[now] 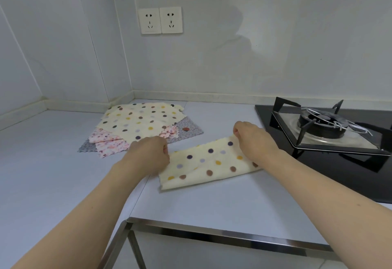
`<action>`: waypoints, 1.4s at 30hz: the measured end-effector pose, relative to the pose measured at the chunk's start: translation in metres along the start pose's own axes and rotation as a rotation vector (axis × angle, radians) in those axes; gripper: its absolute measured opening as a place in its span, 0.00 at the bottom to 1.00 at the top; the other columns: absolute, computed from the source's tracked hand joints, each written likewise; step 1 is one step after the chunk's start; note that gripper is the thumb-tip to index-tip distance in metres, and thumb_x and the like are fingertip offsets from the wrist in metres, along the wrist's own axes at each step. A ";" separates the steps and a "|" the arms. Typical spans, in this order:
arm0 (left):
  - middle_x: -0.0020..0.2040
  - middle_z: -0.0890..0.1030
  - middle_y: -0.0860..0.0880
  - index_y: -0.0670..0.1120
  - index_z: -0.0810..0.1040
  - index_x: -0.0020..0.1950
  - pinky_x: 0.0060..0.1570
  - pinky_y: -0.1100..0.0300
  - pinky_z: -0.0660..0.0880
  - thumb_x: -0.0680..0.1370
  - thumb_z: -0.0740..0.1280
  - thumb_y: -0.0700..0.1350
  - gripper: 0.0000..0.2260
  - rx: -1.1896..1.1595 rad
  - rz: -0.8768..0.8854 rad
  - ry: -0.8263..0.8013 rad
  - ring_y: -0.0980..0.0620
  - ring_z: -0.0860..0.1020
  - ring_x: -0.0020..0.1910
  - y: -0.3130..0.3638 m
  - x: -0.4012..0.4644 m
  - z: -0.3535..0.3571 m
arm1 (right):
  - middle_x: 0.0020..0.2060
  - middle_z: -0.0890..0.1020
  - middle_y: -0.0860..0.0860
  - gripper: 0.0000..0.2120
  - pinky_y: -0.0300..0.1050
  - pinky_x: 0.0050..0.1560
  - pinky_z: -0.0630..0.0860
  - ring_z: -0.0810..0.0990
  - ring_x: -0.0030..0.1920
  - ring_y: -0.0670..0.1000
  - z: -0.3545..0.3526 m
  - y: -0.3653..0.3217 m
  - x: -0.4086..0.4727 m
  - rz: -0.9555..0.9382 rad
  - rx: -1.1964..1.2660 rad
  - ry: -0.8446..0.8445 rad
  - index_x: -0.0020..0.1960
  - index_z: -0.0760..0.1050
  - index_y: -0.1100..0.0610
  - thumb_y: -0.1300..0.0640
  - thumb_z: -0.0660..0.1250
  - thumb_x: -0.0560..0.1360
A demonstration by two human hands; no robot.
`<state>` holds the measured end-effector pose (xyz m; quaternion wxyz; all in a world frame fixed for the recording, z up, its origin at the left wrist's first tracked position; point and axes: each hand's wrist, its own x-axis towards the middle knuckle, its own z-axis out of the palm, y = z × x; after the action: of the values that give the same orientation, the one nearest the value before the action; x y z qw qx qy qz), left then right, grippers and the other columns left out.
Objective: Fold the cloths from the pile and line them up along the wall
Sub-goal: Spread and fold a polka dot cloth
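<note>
The folded spotted cloth (pixel 209 163) was pinched at its far corners. The left hand (pixel 148 152) and right hand (pixel 252 139) were curled, fingers closed on the fabric.

Black gas hob (pixel 331 139) at right; double socket (pixel 160 20) on wall; grey countertop (pixel 53 162).

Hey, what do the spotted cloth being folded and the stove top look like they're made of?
Spotted cloth: looks like soft, matte microfibre or fleece; it drapes limply. Stove top: probably glossy black glass, since it mirrors the pan support.
</note>
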<state>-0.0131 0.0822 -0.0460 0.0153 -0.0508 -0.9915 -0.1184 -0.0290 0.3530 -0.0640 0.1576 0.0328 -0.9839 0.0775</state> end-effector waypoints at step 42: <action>0.80 0.47 0.54 0.49 0.48 0.80 0.76 0.54 0.45 0.76 0.49 0.71 0.39 0.064 0.393 -0.123 0.55 0.46 0.78 0.056 -0.019 0.056 | 0.65 0.69 0.57 0.22 0.53 0.64 0.65 0.67 0.65 0.61 -0.016 -0.011 -0.038 0.425 -0.055 -0.319 0.65 0.69 0.58 0.44 0.54 0.80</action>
<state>0.0104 0.1481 -0.0879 -0.0206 -0.2498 -0.9649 -0.0783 0.0136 0.3464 -0.0591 -0.0185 -0.1670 -0.9828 0.0760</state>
